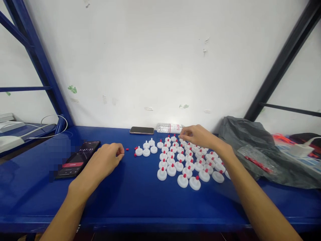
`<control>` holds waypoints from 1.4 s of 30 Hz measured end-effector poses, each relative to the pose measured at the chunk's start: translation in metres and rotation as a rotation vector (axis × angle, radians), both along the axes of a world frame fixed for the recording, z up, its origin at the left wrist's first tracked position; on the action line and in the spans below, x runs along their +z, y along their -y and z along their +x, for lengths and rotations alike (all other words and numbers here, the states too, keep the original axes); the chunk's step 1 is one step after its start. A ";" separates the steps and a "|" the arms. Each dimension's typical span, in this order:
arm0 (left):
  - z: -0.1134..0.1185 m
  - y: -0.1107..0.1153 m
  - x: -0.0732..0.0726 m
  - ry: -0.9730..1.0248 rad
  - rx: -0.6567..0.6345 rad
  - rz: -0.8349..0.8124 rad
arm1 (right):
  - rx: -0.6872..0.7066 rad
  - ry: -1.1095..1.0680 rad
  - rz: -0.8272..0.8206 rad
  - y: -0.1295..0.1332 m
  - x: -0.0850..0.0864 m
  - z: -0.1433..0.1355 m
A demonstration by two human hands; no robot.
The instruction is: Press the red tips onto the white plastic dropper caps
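Many white plastic caps with red-tipped nozzles [171, 170] stand in loose rows on the blue table [130, 201]. At the back of these rows, my right hand [194, 134] is closed in a pinch just over the caps. Whatever its fingertips hold is hidden. To the left, my left hand [109, 156] hovers low with thumb and forefinger together; I cannot make out anything between them. A red tip [127, 149] lies just right of that hand. Several white caps without red tips [146, 152] sit beyond it, with other small red tips [135, 155] beside them.
A phone showing a timer [79, 159] lies beside my left forearm. Along the wall are another phone [141, 130] and a clear plastic bottle [167, 128] on its side. A dark plastic bag [235, 134] and a clear bag of red tips [259, 162] lie at right.
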State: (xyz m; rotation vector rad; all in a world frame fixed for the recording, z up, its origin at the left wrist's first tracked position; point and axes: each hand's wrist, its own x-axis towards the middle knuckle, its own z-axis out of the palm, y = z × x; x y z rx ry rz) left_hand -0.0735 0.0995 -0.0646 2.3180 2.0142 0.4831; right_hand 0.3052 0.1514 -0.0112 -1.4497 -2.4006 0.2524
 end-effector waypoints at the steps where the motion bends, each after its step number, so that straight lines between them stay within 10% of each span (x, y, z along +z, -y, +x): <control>1: 0.003 0.001 0.001 0.007 -0.027 0.003 | 0.019 -0.011 0.065 0.003 -0.001 -0.009; 14: 0.020 0.013 0.009 0.055 -0.149 0.085 | 0.297 0.141 0.268 0.004 -0.045 -0.134; 42: 0.052 0.028 0.018 0.382 -0.333 0.156 | 0.454 -0.208 0.255 0.033 -0.041 -0.114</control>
